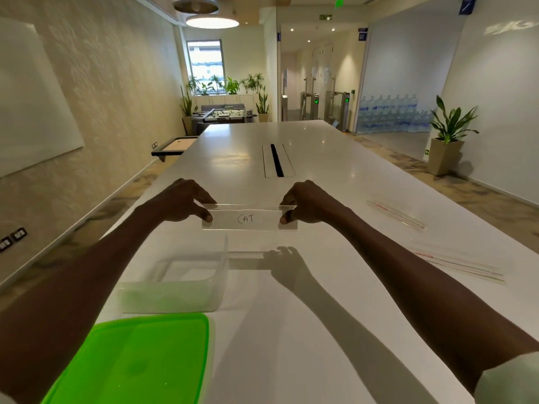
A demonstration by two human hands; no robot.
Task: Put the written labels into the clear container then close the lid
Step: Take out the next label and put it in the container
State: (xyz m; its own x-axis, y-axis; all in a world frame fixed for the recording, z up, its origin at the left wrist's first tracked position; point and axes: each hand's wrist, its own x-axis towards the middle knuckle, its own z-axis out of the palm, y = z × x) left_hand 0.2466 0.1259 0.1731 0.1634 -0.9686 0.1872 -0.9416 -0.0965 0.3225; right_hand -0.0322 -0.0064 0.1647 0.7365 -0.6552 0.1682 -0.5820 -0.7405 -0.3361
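The label (249,219) marked "CAT" was up in the air between your hands, held flat and facing you, above the white table (335,176) and a little beyond the clear container (175,282). It sat inside or against a clear sleeve, whose edges showed above and below the paper. Your left hand (182,202) pinched its left end, thumb on the near face and fingers curled behind; your right hand (309,204) pinched the right end the same way. Holding both ends kept the thin strip taut and level, likely so the word could be read before it went in, though I could not tell whether you were still seating the paper in the sleeve.

The container stood open, below and to the left of the label, with nothing visible inside it. Its green lid (140,360) lay flat on the table just in front of it, close to you, which left the mouth free for dropping labels in and the lid within easy reach for closing. Two more clear strips (395,214) with red marks lay on the table to your right, well apart from the container; whether they carried writing I could not tell. By this layout, the task looked barely begun.
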